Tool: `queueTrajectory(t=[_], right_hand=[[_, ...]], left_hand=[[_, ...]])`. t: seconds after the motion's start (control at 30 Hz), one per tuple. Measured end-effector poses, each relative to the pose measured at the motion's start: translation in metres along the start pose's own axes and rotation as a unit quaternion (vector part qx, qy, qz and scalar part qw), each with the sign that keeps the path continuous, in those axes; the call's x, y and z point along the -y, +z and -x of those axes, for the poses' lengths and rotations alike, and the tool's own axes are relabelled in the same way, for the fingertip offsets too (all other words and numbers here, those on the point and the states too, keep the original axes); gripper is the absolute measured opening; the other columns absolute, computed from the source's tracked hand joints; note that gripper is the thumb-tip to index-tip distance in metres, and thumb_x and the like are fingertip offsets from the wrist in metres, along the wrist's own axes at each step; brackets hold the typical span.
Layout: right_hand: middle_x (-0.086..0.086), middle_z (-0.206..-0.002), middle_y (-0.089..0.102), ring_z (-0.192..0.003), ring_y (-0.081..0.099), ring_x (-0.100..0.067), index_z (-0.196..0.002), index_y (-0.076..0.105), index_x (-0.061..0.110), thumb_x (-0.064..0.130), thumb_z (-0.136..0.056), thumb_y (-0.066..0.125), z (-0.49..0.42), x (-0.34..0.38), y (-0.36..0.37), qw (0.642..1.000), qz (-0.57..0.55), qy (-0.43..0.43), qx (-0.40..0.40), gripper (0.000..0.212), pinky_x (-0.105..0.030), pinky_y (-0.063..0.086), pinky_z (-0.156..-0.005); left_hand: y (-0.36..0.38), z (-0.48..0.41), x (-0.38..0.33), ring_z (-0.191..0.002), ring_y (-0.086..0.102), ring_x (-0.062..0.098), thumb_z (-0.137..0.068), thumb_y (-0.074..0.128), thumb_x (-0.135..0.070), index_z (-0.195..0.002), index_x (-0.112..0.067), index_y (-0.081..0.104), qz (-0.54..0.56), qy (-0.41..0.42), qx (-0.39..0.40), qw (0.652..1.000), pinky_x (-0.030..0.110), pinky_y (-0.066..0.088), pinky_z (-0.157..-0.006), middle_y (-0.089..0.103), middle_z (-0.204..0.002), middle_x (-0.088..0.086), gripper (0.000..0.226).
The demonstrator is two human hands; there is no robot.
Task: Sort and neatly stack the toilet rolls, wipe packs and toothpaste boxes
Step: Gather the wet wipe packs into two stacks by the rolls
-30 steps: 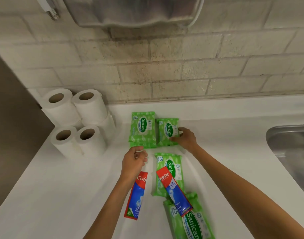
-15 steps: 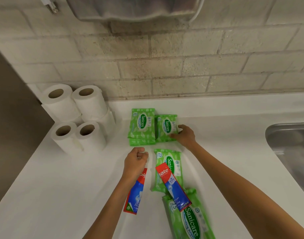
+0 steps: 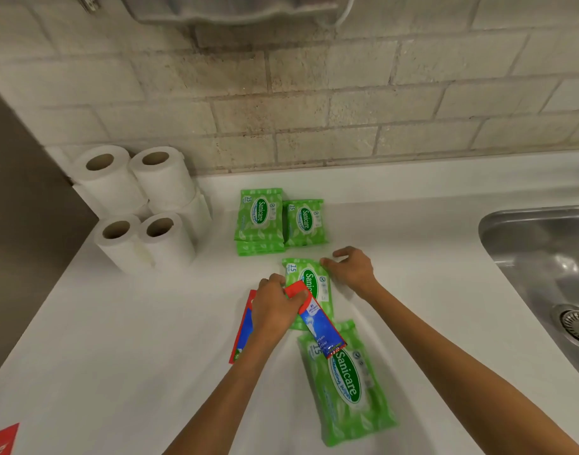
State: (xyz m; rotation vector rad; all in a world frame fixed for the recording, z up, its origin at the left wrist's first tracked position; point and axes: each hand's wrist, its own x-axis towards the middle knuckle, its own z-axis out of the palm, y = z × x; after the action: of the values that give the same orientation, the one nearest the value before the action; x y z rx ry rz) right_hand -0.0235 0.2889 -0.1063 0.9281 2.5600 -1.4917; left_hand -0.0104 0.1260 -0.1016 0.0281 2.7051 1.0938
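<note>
White toilet rolls point(image 3: 140, 205) stand stacked at the back left of the counter. Two piles of green wipe packs point(image 3: 260, 221) sit side by side near the wall. Nearer me a loose wipe pack point(image 3: 322, 284) lies flat, and another wipe pack point(image 3: 350, 385) lies closer still. A red and blue toothpaste box point(image 3: 317, 323) rests across both packs; my left hand point(image 3: 275, 310) grips its red end. My right hand point(image 3: 352, 269) touches the upper right corner of the nearer loose pack, fingers apart. A second toothpaste box point(image 3: 243, 326) lies under my left wrist.
The white counter point(image 3: 117, 339) runs to a tiled wall. A steel sink point(image 3: 544, 257) is sunk in at the right. A red box corner point(image 3: 2, 440) shows at the bottom left. A metal dispenser point(image 3: 232, 8) hangs on the wall above.
My right hand left the far wipe pile and came back to the loose pack. My left hand moved right from the counter onto the toothpaste box lying across the packs.
</note>
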Motion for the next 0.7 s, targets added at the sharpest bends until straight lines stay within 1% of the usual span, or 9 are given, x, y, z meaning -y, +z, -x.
queueTrajectory(t=[0.1,0.17,0.23,0.33,0.4,0.47,0.5,0.57,0.7], right_hand=[[-0.019,-0.115,0.066,-0.103,0.064,-0.031,-0.116,0.058,0.004,0.039,-0.078,0.072,0.006,-0.004,0.004,0.999,0.005,0.016,0.035,0.054,-0.041,0.049,-0.095],[-0.021,-0.117,0.065,-0.092,0.059,-0.025,-0.121,0.054,0.003,0.039,-0.076,0.074,0.008,-0.004,0.006,0.999,0.006,0.013,0.044,0.062,-0.04,0.049,-0.094],[-0.022,-0.119,0.063,-0.088,0.052,-0.019,-0.127,0.05,0.002,0.04,-0.074,0.075,0.009,-0.004,0.007,0.999,0.002,0.012,0.048,0.069,-0.038,0.048,-0.092],[-0.021,-0.12,0.063,-0.09,0.052,-0.02,-0.128,0.048,0.0,0.038,-0.073,0.077,0.008,-0.002,0.008,0.999,-0.006,0.016,0.049,0.073,-0.041,0.048,-0.093],[-0.021,-0.111,0.066,-0.087,0.054,-0.022,-0.123,0.051,-0.002,0.035,-0.073,0.077,0.009,-0.001,0.007,0.999,-0.009,0.017,0.051,0.068,-0.041,0.049,-0.09],[-0.019,-0.089,0.064,-0.076,0.055,-0.025,-0.106,0.06,-0.004,0.032,-0.074,0.077,0.012,0.0,0.006,0.998,-0.004,0.017,0.057,0.051,-0.038,0.047,-0.078],[-0.017,-0.08,0.061,-0.068,0.054,-0.024,-0.088,0.062,-0.002,0.031,-0.074,0.077,0.015,0.001,0.005,0.998,0.002,0.016,0.056,0.038,-0.036,0.046,-0.072],[-0.014,-0.069,0.057,-0.057,0.051,-0.021,-0.058,0.05,0.009,0.031,-0.073,0.077,0.016,0.001,0.005,0.998,0.014,0.014,0.053,0.038,-0.034,0.044,-0.067],[-0.006,-0.052,0.049,-0.05,0.048,-0.018,-0.05,0.041,0.012,0.029,-0.074,0.076,0.023,0.002,0.005,0.998,0.031,0.016,0.05,0.046,-0.034,0.046,-0.065]], left_hand=[[0.001,0.005,-0.001,-0.101,0.06,0.025,-0.08,0.069,-0.034,-0.113,-0.007,0.055,-0.015,-0.001,-0.022,1.0,0.033,0.045,-0.082,0.06,-0.113,0.011,0.045],[0.0,0.007,-0.001,-0.1,0.061,0.025,-0.08,0.07,-0.029,-0.112,-0.007,0.057,-0.01,-0.004,-0.027,1.0,0.033,0.046,-0.082,0.062,-0.109,0.009,0.041],[-0.004,0.008,-0.002,-0.095,0.062,0.022,-0.081,0.069,-0.019,-0.108,-0.006,0.06,0.028,-0.009,-0.029,0.999,0.027,0.046,-0.075,0.064,-0.095,0.004,0.031],[-0.012,0.007,-0.001,-0.072,0.062,0.016,-0.085,0.06,-0.002,-0.093,-0.004,0.064,0.157,-0.029,-0.019,0.987,0.021,0.048,-0.065,0.06,-0.073,-0.001,0.01],[-0.022,0.005,0.007,-0.051,0.06,0.007,-0.087,0.055,0.002,-0.08,-0.011,0.063,0.226,-0.038,-0.006,0.973,0.022,0.052,-0.058,0.062,-0.07,0.005,0.017],[-0.033,0.005,0.015,-0.04,0.055,0.001,-0.09,0.053,0.002,-0.074,-0.016,0.061,0.268,-0.043,0.007,0.963,0.017,0.05,-0.049,0.062,-0.067,0.006,0.024],[-0.039,0.007,0.019,-0.038,0.053,0.001,-0.091,0.052,0.001,-0.076,-0.014,0.061,0.285,-0.046,0.008,0.958,0.016,0.049,-0.047,0.061,-0.065,0.006,0.023],[-0.052,0.01,0.026,-0.034,0.05,0.0,-0.092,0.051,0.002,-0.083,-0.007,0.061,0.299,-0.048,0.018,0.953,0.012,0.047,-0.043,0.057,-0.063,0.008,0.016],[-0.062,0.02,0.044,-0.034,0.05,-0.001,-0.091,0.051,0.002,-0.087,-0.005,0.061,0.235,-0.06,0.077,0.967,0.01,0.047,-0.043,0.058,-0.067,0.007,0.013]])
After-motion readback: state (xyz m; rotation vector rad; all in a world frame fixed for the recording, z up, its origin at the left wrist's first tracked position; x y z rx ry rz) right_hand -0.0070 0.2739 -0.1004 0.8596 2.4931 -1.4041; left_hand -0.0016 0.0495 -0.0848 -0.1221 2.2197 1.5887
